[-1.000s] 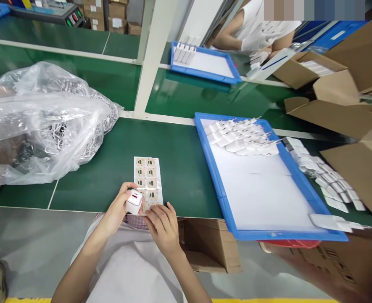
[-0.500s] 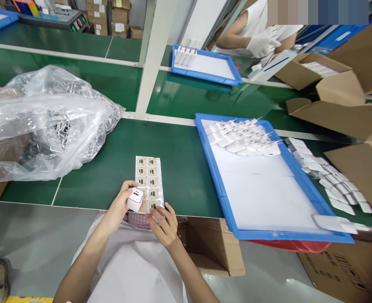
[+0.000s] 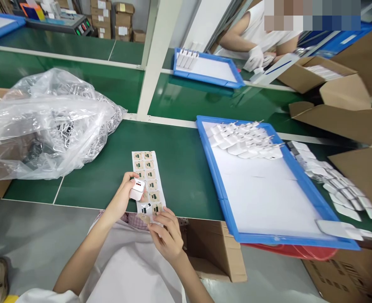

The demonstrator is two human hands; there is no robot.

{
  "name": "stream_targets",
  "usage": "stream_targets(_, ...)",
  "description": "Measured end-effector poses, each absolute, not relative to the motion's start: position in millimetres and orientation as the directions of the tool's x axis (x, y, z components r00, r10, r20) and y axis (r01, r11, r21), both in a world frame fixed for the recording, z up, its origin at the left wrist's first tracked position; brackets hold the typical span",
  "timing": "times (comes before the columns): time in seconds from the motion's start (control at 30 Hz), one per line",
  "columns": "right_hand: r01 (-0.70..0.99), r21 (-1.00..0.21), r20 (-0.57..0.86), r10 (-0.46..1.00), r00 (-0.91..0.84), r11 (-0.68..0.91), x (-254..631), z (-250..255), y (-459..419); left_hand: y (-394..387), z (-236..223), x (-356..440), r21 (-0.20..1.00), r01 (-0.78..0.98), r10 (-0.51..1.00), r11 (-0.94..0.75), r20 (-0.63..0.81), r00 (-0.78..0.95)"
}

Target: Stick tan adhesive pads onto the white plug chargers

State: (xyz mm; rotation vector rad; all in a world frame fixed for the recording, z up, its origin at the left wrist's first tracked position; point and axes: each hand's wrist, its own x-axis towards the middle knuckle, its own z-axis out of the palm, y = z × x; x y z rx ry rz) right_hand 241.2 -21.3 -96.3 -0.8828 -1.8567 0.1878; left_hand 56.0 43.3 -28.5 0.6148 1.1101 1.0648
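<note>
My left hand (image 3: 125,196) is closed around a small white charger (image 3: 137,190), whose face with a USB port is turned up. Beneath it lies a sheet of stickers (image 3: 151,174), beige with dark cut-outs, in two columns; its near end reaches the bench edge. At that end my right hand (image 3: 168,231) pinches a beige sticker (image 3: 143,218), which is lifted off the sheet. The charger and fingers hide part of the left column.
A clear plastic bag (image 3: 59,122) of wire-like items fills the left. On the right stands a blue tray (image 3: 219,185) with several white chargers (image 3: 244,139); more white pieces (image 3: 340,181) lie beside it. Open cartons (image 3: 340,113) and a co-worker's gloved hand (image 3: 254,59) are beyond.
A sticker has come up from the sheet's near end, between my right fingertips. The sheet has shifted and tilted, its near end showing further toward me. My left hand still holds the charger, slightly higher.
</note>
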Motion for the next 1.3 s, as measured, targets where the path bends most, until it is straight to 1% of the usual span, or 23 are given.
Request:
stream_targets(0.1,0.355,-0.632,0.692,0.708,-0.142,0.689,243.5,-83.0,-20.7,51.7,-30.4,52.1,0.858,-0.349,0.921,0.378,-0.387,0.046)
stream_targets(0.17,0.256,-0.743,0.623,0.779,-0.076,0.619,244.3,-74.1,-15.7,57.5,-31.1,49.2,0.869,-0.337,0.927,0.361,-0.374,0.028)
stream_targets(0.27,0.097,-0.890,0.448,0.894,-0.011,0.446,240.2,-64.4,1.5,65.9,-31.7,47.3,0.885,-0.322,0.935,0.337,-0.355,0.005)
stream_targets(0.37,-0.034,-0.960,0.278,0.960,-0.026,0.277,228.1,-61.2,25.4,72.0,-32.3,48.8,0.907,-0.306,0.951,0.290,-0.309,-0.014)
stream_targets(0.43,-0.099,-0.976,0.199,0.980,-0.029,0.195,218.7,-61.4,40.7,72.8,-31.9,49.1,0.924,-0.299,0.967,0.239,-0.256,-0.019)
stream_targets(0.5,-0.155,-0.977,0.149,0.989,-0.019,0.144,212.5,-61.0,53.9,69.1,-29.8,46.6,0.937,-0.299,0.981,0.180,-0.193,-0.015)
stream_targets(0.63,-0.248,-0.963,0.104,0.994,0.014,0.104,218.5,-47.9,71.6,47.0,-19.6,34.8,0.952,-0.292,0.996,0.092,-0.087,0.030)
stream_targets(0.77,-0.285,-0.954,0.086,0.996,0.034,0.092,234.8,-9.7,67.5,20.9,-9.5,29.2,0.982,-0.184,0.989,-0.044,0.069,0.132)
stream_targets(0.8,-0.278,-0.956,0.090,0.996,0.012,0.090,236.4,2.1,62.9,16.2,-7.7,30.0,0.986,-0.147,0.982,-0.084,0.106,0.156)
stream_targets(0.87,-0.250,-0.966,0.096,0.991,-0.093,0.070,234.4,23.6,51.7,9.8,-4.5,33.3,0.986,-0.104,0.968,-0.134,0.152,0.201)
stream_targets(0.97,-0.218,-0.976,0.064,0.969,-0.241,0.010,223.6,42.8,37.6,5.8,-0.6,38.7,0.975,-0.114,0.944,-0.190,0.213,0.254)
stream_targets(1.1,-0.227,-0.972,0.011,0.960,-0.279,-0.055,212.0,44.9,32.9,4.8,2.0,42.0,0.943,-0.117,0.922,-0.311,0.329,0.203)
stream_targets(1.2,-0.259,-0.963,-0.002,0.960,-0.280,-0.078,208.8,43.0,33.5,4.8,4.0,43.6,0.936,-0.089,0.926,-0.340,0.350,0.138)
stream_targets(1.3,-0.315,-0.944,-0.024,0.975,-0.219,-0.094,205.0,43.0,30.5,5.2,8.1,47.0,0.924,-0.105,0.928,-0.367,0.371,0.020)
